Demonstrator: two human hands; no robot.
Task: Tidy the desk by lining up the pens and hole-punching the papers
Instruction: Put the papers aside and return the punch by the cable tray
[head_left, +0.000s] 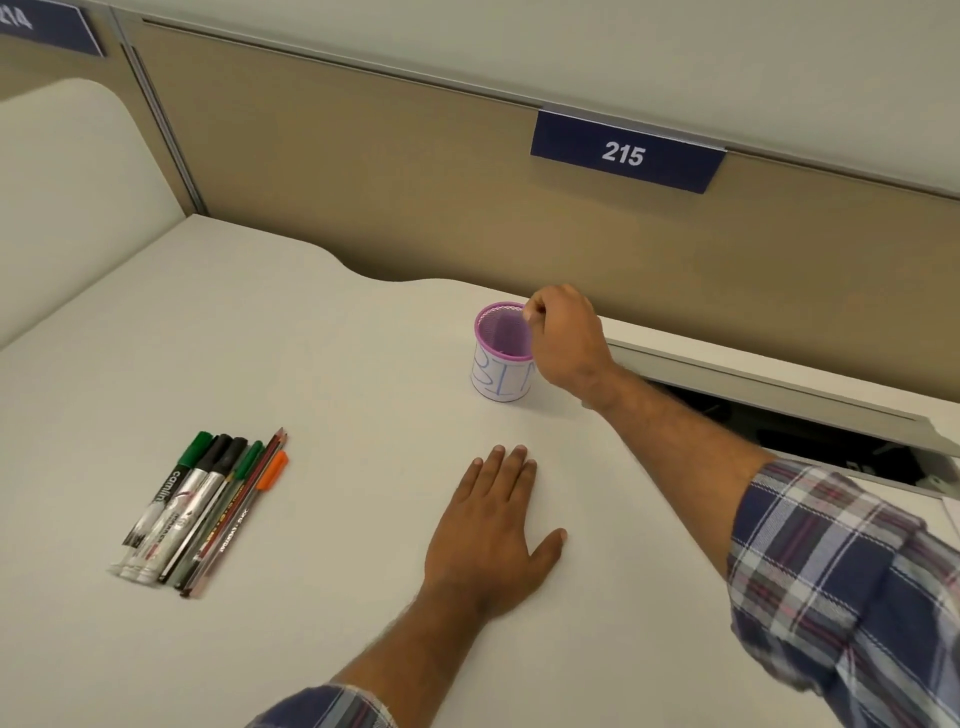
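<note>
The pens (208, 506) lie in 1 tight row on the table (322, 364), well left of the cup (502, 353) and nearer me, all angled the same way with caps pointing away. I count about 6: 3 fat markers, then thinner pens and a pencil, with an orange-capped one on the cup side. They look light and stiff, smooth-barrelled, so I judge they would roll or slide at a nudge. If I had to square the row I would press flat against the outer barrels rather than pinch one, or take a single pen at mid-barrel.

The cup is a purple mesh holder with a white paper wrap bearing blue letters. It looks empty as far as I can see, and so light enough to tip if pulled by its rim; a hold around the wall would be safer.

My right hand (563, 338) is at the cup's rim on the side away from the pens, fingers curled narrow with the tips at the rim; whether they pinch the rim or something small I cannot tell. My left hand (493, 525) lies flat and spread on the table, between the pens and the cup but nearer me, holding nothing.

No papers or punch show clearly; only a white corner at the frame's right edge.
</note>
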